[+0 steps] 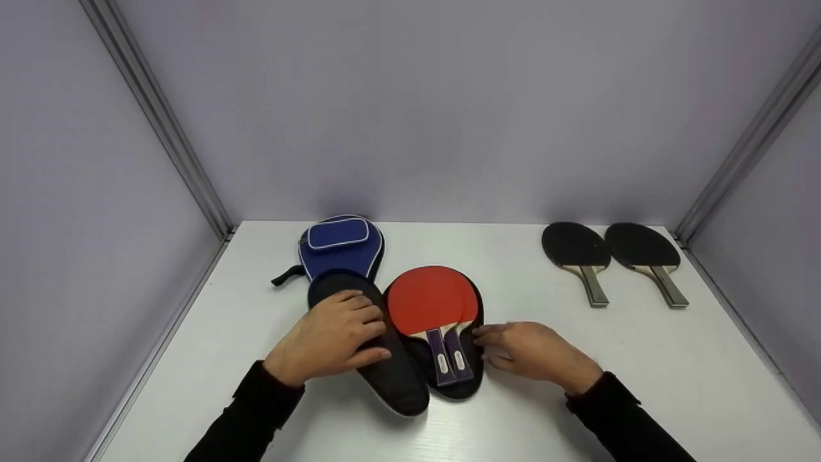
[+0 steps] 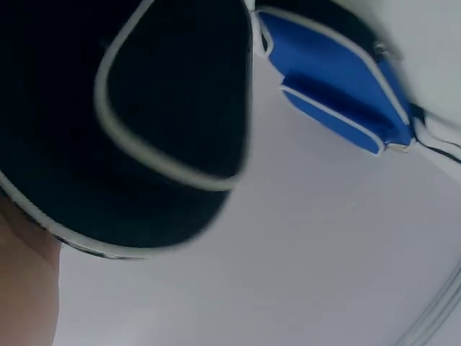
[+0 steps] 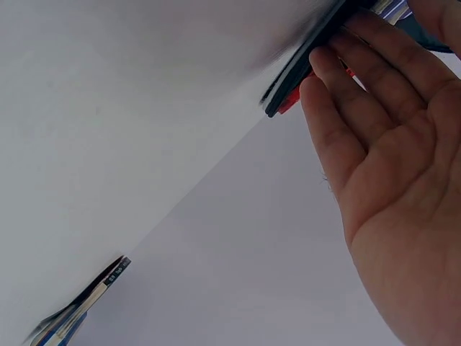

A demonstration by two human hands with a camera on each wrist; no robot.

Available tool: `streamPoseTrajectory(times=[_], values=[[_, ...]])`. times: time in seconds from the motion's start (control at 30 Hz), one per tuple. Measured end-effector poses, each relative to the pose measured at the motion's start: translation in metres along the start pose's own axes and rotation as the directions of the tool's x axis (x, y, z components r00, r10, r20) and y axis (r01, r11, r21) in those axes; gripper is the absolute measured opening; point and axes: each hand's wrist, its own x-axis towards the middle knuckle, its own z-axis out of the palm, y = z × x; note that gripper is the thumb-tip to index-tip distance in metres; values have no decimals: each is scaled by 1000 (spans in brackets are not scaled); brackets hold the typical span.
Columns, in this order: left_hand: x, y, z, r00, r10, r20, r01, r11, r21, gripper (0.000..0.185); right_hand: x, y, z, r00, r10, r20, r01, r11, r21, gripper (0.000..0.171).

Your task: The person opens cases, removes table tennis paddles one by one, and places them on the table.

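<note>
A black paddle case point(image 1: 476, 384) lies unzipped, holding two overlapping red table tennis paddles point(image 1: 428, 300) with purple handles. Its cover point(image 1: 399, 378) is folded over to the left and tilted up; white piping edges the cover point(image 2: 173, 169) in the left wrist view. My left hand point(image 1: 337, 333) lies across the cover's inner face with relaxed fingers, which the cover hides in the left wrist view. At the case's right edge, my right hand point(image 1: 529, 350) touches the rim with nearly straight fingers, palm point(image 3: 403, 169) showing in the right wrist view.
Behind the cover lies a blue paddle case point(image 1: 340, 247) with a small front pocket and a black strap point(image 1: 288, 276). Two black paddles point(image 1: 577, 247) point(image 1: 643, 247) lie at the back right of the white table point(image 1: 648, 372). Pale walls point(image 1: 462, 115) enclose the table's back and sides.
</note>
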Motion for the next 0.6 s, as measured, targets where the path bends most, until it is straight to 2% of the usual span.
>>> streamPoseTrajectory(times=[0.17, 0.23, 0.37, 0.5, 0.6], values=[[-13, -2, 14, 992, -61, 112, 70, 995, -77, 47, 0, -2, 0, 1000, 3, 9, -3, 1000, 6, 30], [-16, -1, 19, 981, -92, 173, 114, 986, -118, 53, 0, -3, -1, 1000, 4, 9, -4, 1000, 2, 30], [-19, -1, 28, 947, -132, 291, 194, 961, -196, 71, 0, -5, -3, 1000, 17, -13, -17, 1000, -15, 25], [-20, 0, 37, 928, -139, 345, 232, 942, -243, 87, 3, -11, -6, 997, 32, -70, -36, 998, -59, 21], [-19, 1, 41, 922, -139, 362, 240, 938, -251, 94, 7, -18, -7, 993, 9, -114, -21, 994, -105, 28]])
